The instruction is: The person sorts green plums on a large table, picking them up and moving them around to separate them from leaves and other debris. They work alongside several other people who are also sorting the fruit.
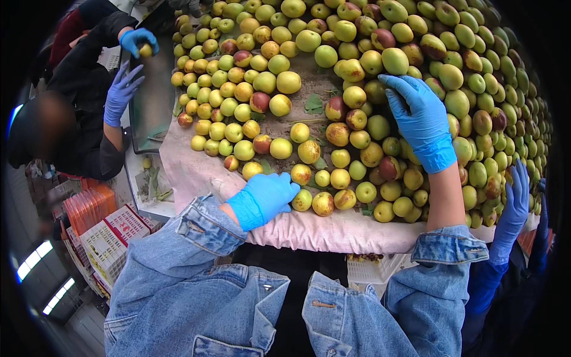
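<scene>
A large spread of jujubes (308,41), green to yellow with red-brown patches, covers a pink cloth-lined sorting table (196,165). My left hand (263,201), in a blue glove, is over the near edge with its fingers curled beside a russet-marked jujube (301,174). Its palm faces down, so whether anything is inside is hidden. My right hand (419,118), also blue-gloved, reaches over the heap on the right. Its fingers are apart, with the fingertips at a shadowed jujube (376,92) just below a large green jujube (395,61).
On the left, a co-worker's gloved hand (138,42) holds a small jujube (146,50) above a dark conveyor chute (154,98). Another person's gloved hand (517,192) touches the heap at right. Stacked white plastic crates (111,241) stand lower left. Leaves (313,103) lie among the fruit.
</scene>
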Demonstrator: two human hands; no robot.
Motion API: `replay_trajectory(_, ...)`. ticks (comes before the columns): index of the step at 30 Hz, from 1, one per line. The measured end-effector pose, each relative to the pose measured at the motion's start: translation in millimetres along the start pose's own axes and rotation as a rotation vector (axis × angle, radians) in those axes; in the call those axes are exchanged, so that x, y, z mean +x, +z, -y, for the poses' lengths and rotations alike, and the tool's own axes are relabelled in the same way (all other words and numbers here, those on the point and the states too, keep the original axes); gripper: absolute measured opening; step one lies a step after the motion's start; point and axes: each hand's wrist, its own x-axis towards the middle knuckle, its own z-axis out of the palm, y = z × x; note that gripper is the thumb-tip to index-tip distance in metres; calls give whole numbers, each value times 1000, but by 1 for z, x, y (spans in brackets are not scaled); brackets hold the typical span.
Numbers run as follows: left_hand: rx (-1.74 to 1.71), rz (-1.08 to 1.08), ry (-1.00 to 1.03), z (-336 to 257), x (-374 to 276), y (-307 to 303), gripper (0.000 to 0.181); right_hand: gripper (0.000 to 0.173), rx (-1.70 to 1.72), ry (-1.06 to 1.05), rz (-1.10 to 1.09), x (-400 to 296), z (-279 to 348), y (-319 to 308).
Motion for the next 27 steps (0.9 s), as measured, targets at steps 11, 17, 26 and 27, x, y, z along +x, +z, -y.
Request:
replay_trajectory(11, -51, -621, -63, 106, -28, -32, 27, 20, -36, -142, -159, 7, -7, -8)
replay_trajectory(17, -293, -496, -509, 105, -48, -54, 18, 23, -1, -110, -139, 3, -10, -11)
replay_trajectory(26, 112, -711, -438, 138, -37, -27, 18, 25, 12, -109, -106, 1, -5, -16)
replay_trajectory(27, -6, -777, -371, 126, -31, -33, 20, 25, -2, -107, -115, 2, -4, -16)
